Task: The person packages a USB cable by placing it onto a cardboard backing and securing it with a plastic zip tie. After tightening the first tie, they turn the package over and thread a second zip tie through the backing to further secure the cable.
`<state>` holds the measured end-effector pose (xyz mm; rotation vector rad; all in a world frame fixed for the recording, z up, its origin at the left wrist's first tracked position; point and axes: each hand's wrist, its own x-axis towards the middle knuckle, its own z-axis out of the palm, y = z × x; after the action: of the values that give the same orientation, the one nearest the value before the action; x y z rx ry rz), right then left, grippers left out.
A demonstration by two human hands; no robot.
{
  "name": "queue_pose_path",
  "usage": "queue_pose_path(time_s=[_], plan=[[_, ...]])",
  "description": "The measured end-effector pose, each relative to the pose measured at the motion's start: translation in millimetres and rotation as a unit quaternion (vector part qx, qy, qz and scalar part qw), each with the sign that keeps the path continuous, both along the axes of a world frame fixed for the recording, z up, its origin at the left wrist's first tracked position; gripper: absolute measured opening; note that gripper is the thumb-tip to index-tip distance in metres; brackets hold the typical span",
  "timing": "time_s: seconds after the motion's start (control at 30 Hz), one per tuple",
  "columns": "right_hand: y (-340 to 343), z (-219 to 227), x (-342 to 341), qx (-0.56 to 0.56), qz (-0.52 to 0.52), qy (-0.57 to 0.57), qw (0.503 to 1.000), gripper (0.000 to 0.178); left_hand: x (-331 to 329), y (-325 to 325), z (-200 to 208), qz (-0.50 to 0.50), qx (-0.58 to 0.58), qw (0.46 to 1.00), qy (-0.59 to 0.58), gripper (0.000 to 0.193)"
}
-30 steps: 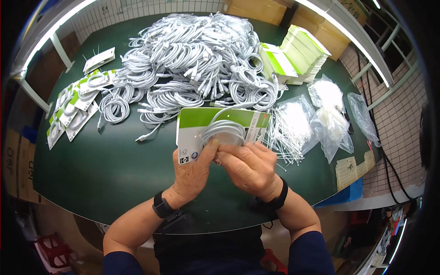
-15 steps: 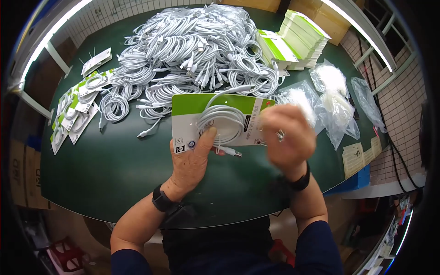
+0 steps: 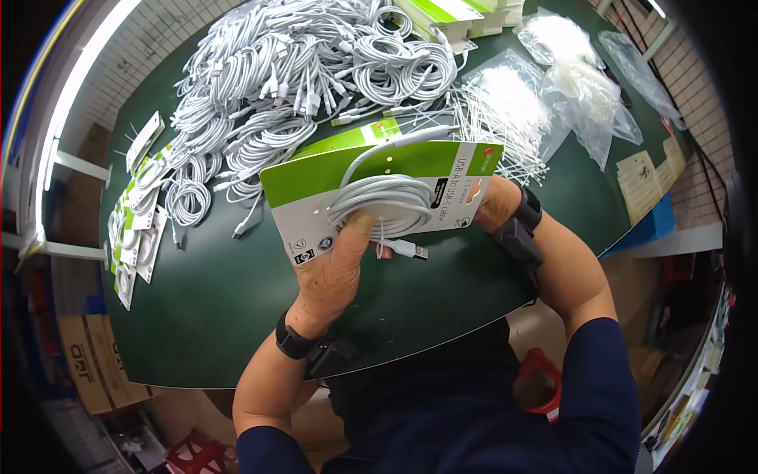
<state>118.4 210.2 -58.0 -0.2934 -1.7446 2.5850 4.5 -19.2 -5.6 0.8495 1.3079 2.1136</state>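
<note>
My left hand (image 3: 335, 265) holds a green and white backing card (image 3: 296, 213) upright, its thumb pressing a coiled light-grey USB cable (image 3: 387, 192) against the front. One cable end rises past the card's top edge, and a USB plug (image 3: 407, 250) hangs below the coil. A thin white tie (image 3: 380, 231) passes around the coil's lower part. Behind the top edge shows another green panel (image 3: 335, 141). My right hand (image 3: 499, 204) is at the card's right end, with its fingers hidden behind it.
A big heap of coiled cables (image 3: 260, 79) covers the table's far side. Loose white cable ties (image 3: 505, 118) spill from a plastic bag beyond the card. Carded cables (image 3: 142, 197) lie at left; stacked cards (image 3: 446, 12) stand at the back. Clear bags (image 3: 584, 95) lie at right.
My right hand has gone from in front of the card's right end to behind it. The view has shifted and turned, and the card now leans so its back panel shows.
</note>
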Motion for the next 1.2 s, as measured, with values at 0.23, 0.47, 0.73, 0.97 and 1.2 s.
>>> queue_pose_path(time_s=[0.23,0.47,0.73,0.97,1.2], plan=[[3.4,-2.3,2.7,-0.055,0.025,-0.034,0.998,0.047,-0.6,-2.9,-6.6,0.008,-0.026,0.999,0.036,0.040],[18.3,-41.1,-11.1,0.166,0.050,0.095,0.980,0.048,2.5,0.0,-1.4,0.011,-0.020,0.999,-0.025,0.034],[14.1,-12.7,-53.7,-0.005,0.090,0.135,0.987,0.037,3.3,1.5,-2.5,0.020,-0.034,0.999,0.014,0.036],[-4.6,38.0,-43.7,0.009,0.108,0.125,0.986,0.036,-2.1,2.2,-1.3,-0.009,-0.051,0.998,-0.045,0.038],[-1.5,40.1,-38.8,0.182,0.079,0.141,0.970,0.041,-3.6,4.7,-1.9,-0.077,-0.057,0.992,-0.088,0.045]])
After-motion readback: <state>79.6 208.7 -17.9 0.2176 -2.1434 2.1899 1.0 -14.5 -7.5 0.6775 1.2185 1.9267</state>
